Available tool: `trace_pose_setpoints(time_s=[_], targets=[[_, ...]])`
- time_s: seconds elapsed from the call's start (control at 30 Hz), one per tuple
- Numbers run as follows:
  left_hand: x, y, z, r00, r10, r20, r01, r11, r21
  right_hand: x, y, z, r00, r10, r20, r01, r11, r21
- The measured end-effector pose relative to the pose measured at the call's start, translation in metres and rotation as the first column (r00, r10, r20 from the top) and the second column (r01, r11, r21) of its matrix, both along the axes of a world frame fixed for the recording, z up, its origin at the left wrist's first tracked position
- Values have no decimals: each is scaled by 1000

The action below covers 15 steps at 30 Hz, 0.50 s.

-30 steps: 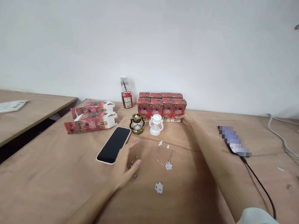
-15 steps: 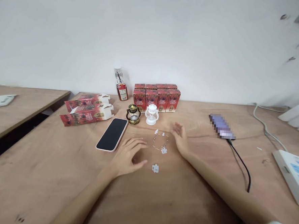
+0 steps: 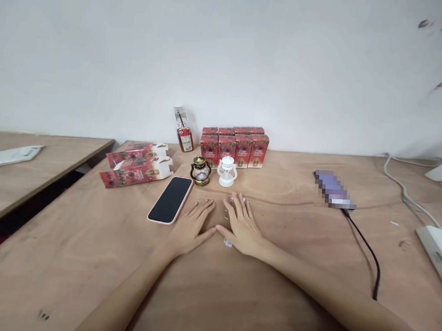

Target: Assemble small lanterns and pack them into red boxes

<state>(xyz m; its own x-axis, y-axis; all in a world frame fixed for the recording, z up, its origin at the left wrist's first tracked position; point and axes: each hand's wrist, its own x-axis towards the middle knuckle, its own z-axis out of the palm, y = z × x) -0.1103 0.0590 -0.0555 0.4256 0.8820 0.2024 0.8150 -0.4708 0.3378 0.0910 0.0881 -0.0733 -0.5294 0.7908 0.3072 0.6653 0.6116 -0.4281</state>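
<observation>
My left hand (image 3: 191, 227) lies flat on the wooden table (image 3: 281, 289), fingers stretched out, just right of a black phone (image 3: 170, 206). My right hand (image 3: 243, 226) rests flat beside it, thumbs almost touching, and covers most of a thin wire frame and small white plastic pieces (image 3: 227, 242). Beyond the fingertips stand a small dark gold lantern (image 3: 200, 171) and a small white lantern (image 3: 227, 172).
A row of red boxes (image 3: 234, 146) and a small bottle (image 3: 182, 130) stand against the wall. Two flattened red cartons (image 3: 135, 165) lie at left. A pixelated phone (image 3: 333, 190) with a black cable (image 3: 367, 252) lies at right. A white device (image 3: 439, 251) sits at the right edge.
My right hand came back from the red boxes and settled flat over the wire frame. My left hand shifted slightly and flattened over the small dark pieces. The view moved a little.
</observation>
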Motion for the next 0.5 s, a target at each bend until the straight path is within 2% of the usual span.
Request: trace_pose_setpoints(time_s=[0.1, 0.17, 0.23, 0.33, 0.43, 0.5], targets=[[7, 6, -2, 999, 41, -32, -41, 999, 0, -9, 22, 7, 992, -74, -101, 79, 996, 48], [9, 14, -2, 997, 51, -56, -51, 999, -7, -13, 42, 18, 979, -108, -176, 133, 982, 136], [11, 23, -2, 996, 47, -77, -48, 999, -19, -17, 62, 35, 974, -134, -184, 179, 949, 257], [14, 35, -3, 995, 43, -88, -46, 998, -33, -23, 86, 64, 989, -145, -9, 138, 918, 372], [15, 42, -5, 998, 55, -38, -56, 998, -37, -30, 97, 87, 958, -186, 217, 105, 935, 338], [14, 43, -6, 997, 65, 48, -62, 997, -47, -31, 96, 96, 927, -217, 305, 128, 949, 287]])
